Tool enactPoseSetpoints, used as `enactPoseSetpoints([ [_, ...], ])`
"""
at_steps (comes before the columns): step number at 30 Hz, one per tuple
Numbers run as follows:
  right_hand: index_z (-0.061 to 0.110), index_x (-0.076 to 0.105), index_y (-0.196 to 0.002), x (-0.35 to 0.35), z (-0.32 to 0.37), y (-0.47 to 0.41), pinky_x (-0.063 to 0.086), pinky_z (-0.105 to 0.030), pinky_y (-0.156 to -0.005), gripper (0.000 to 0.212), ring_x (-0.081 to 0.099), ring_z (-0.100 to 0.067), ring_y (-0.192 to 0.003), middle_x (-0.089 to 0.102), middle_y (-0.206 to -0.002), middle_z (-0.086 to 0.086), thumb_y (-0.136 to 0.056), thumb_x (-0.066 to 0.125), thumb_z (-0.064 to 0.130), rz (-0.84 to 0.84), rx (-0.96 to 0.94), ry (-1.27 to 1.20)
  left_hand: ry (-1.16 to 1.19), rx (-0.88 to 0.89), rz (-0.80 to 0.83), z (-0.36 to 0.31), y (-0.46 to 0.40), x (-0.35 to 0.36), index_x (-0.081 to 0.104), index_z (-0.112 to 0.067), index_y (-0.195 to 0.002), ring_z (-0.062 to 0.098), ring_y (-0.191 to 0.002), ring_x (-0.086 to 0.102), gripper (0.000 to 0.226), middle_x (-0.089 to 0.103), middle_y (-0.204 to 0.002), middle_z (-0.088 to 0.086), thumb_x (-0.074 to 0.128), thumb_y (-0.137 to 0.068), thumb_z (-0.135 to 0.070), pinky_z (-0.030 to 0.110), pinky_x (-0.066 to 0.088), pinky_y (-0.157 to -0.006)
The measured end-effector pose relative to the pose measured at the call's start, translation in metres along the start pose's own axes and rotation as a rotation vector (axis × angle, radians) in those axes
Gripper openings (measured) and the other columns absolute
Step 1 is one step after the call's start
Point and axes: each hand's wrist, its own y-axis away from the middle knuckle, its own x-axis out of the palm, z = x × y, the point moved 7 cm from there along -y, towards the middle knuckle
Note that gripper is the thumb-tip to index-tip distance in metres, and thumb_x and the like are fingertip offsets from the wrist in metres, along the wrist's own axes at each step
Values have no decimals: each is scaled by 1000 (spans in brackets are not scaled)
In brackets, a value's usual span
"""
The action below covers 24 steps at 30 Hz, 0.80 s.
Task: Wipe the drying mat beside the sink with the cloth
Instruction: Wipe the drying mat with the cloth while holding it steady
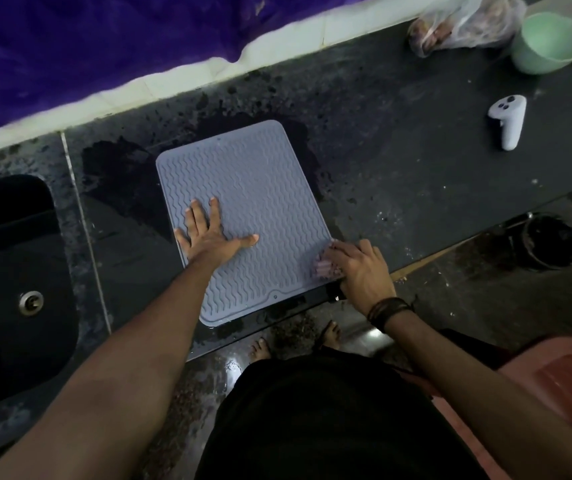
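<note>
A grey ribbed drying mat [253, 188] lies on the dark counter to the right of the black sink [10, 271]. My left hand [208, 233] presses flat on the mat's left half, fingers spread. At the mat's near right edge my right hand [360, 271] is closed on a small pale pinkish cloth [326, 263], most of it hidden under the fingers. The cloth touches the mat's surface. Dark wet patches surround the mat's far and left sides.
A white hand controller [508, 119] lies on the counter at the right. A mint green cup [547, 41] and a plastic bag [464, 24] stand at the far right. A purple fabric [104, 46] hangs over the back wall. A dark bucket [547, 242] is on the floor.
</note>
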Motion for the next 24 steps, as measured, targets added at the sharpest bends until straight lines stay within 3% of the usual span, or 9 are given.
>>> enactPoseSetpoints([
  [3,23,61,-121,-9,8,-37,43,-39,-81,55,50,-29,-102,55,-136,3,-71,64,0,-37,37,-34,5,-1,-6,1,-2,0,-30,-40,-153,21,-148,-37,136,-42,-160,0,56,-63,-95,55,-19,-120],
  [8,22,51,-133,12,22,-57,38,-38,-90,58,44,-28,-114,42,-147,1,-79,62,6,61,20,6,-4,-9,-7,3,-5,3,-30,-40,-153,21,-148,-37,138,-41,-160,-1,54,-60,-97,55,-19,-120],
  [17,23,59,-125,20,2,24,43,-38,-81,62,51,-29,-101,53,-137,0,-66,63,4,75,-42,34,-3,13,-22,4,-9,6,-32,-41,-152,20,-146,-40,138,-45,-157,-2,54,-60,-98,54,-23,-118],
  [21,22,63,-121,7,27,2,44,-37,-82,62,53,-30,-101,59,-131,0,-62,65,2,12,-63,-33,-4,21,-12,5,-9,5,-32,-40,-152,21,-146,-40,133,-46,-157,0,53,-65,-95,55,-23,-118],
  [24,20,60,-125,9,71,-29,43,-40,-91,55,52,-30,-112,55,-137,-2,-72,66,6,1,-165,-102,13,33,4,3,-9,4,-29,-39,-154,21,-147,-38,117,-43,-158,1,45,-78,-90,54,-22,-118],
])
